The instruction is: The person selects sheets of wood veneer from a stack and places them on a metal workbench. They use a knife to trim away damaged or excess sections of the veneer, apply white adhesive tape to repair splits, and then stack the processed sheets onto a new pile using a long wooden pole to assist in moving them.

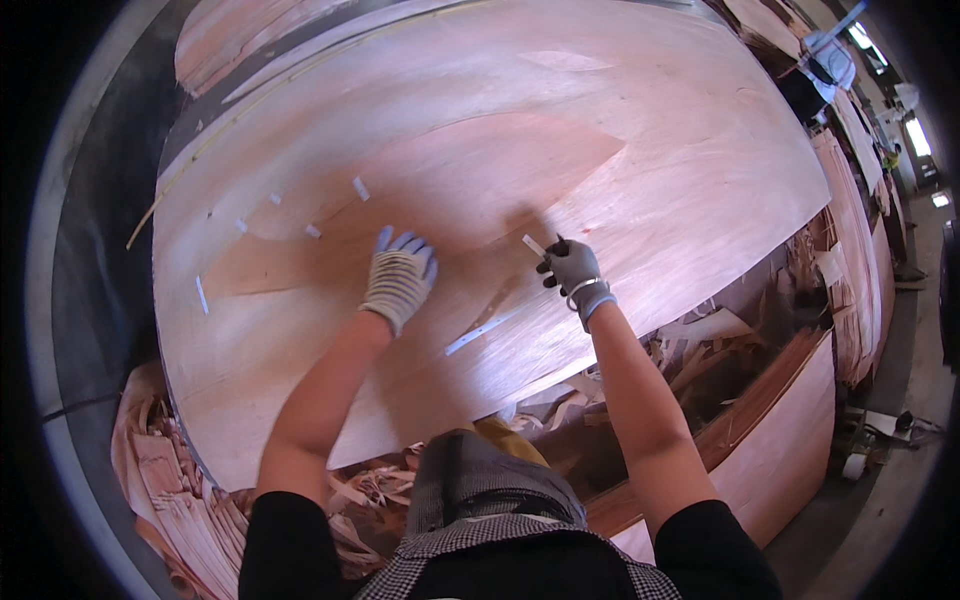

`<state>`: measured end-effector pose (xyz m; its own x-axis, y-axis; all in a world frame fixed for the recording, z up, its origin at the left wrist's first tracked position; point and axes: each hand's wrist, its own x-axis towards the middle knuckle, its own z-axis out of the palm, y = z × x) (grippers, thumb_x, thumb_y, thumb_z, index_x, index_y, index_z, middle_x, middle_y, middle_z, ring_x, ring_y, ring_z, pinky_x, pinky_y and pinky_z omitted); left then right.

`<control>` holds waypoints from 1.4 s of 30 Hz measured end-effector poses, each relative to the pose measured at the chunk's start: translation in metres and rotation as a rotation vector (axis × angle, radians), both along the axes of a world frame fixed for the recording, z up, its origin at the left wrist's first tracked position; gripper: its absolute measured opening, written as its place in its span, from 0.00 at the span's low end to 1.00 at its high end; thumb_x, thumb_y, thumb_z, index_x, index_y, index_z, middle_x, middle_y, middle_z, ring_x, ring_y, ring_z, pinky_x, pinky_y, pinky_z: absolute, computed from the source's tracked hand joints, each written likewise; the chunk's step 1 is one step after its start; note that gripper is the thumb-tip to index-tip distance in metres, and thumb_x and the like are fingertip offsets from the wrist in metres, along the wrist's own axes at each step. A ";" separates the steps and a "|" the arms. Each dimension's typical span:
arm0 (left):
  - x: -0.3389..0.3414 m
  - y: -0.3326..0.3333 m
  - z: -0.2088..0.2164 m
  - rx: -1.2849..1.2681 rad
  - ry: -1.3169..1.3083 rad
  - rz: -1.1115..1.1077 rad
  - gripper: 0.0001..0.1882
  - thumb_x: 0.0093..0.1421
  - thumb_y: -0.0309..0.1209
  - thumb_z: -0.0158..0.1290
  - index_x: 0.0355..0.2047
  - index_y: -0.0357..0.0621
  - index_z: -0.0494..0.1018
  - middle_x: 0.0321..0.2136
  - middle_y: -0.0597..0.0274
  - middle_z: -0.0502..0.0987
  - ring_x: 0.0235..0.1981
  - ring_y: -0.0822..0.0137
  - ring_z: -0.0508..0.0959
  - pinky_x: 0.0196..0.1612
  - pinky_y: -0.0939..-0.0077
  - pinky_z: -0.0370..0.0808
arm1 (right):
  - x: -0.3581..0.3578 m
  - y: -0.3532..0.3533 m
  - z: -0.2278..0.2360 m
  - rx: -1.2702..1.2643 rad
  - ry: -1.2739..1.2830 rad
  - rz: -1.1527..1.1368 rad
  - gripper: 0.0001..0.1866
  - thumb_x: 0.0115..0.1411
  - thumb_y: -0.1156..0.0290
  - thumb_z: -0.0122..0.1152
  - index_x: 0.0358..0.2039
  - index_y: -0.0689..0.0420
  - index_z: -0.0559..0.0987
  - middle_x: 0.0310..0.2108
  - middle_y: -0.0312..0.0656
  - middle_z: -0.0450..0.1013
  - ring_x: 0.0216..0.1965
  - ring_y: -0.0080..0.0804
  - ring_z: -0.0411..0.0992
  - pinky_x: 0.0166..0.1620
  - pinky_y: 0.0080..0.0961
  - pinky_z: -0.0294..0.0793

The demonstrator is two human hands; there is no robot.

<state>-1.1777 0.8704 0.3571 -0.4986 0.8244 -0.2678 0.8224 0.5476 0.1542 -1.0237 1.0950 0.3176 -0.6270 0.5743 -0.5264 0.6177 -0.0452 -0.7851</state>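
Observation:
A large sheet of pale wood veneer [690, 150] lies before me, with a darker, leaf-shaped area [500, 150] across its middle. My left hand [399, 278], in a striped glove with blue-grey fingertips, rests flat on the sheet with its fingers stretched out. Slightly above the sheet, my right hand [574, 275], in a grey glove with dark fingertips, pinches a short white strip of tape [533, 244]. A longer white strip with small dots [480, 335] sticks to the veneer between my forearms. Short white tape pieces [361, 188] dot the sheet beyond my left hand.
Torn veneer scraps [375, 500] heap up below the sheet's near edge. Stacked veneer [770, 430] stands at the lower right, with another stack [855, 250] beyond it. A thin yellowish strip [185, 170] runs along the far left edge. Another person [828, 65] is at the upper right.

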 end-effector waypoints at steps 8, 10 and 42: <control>0.041 0.130 -0.084 0.415 0.143 -0.282 0.22 0.56 0.35 0.46 0.50 0.38 0.68 0.56 0.54 0.64 0.59 0.58 0.60 0.63 0.62 0.50 | -0.023 0.046 -0.064 0.500 -0.056 0.199 0.13 0.50 0.63 0.59 0.25 0.61 0.80 0.21 0.50 0.75 0.19 0.32 0.75 0.28 0.27 0.75; 0.039 0.118 -0.077 0.466 0.167 -0.290 0.21 0.55 0.35 0.47 0.48 0.38 0.70 0.53 0.52 0.67 0.57 0.57 0.63 0.61 0.63 0.54 | -0.008 0.061 -0.023 0.436 -0.135 0.334 0.11 0.51 0.65 0.57 0.25 0.60 0.80 0.21 0.49 0.75 0.19 0.30 0.74 0.26 0.27 0.74; -0.029 0.400 -0.084 0.621 0.000 -0.279 0.19 0.57 0.37 0.45 0.45 0.41 0.71 0.52 0.55 0.67 0.58 0.59 0.61 0.61 0.62 0.52 | -0.036 0.296 -0.035 0.534 -0.374 0.018 0.24 0.49 0.50 0.59 0.22 0.63 0.80 0.23 0.57 0.74 0.30 0.52 0.74 0.34 0.40 0.73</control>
<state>-1.2066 1.2707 0.2727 -0.2447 0.9229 0.2971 0.9201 0.1244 0.3714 -1.0593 1.3908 0.2829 -0.4689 0.8082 -0.3564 0.8507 0.3046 -0.4285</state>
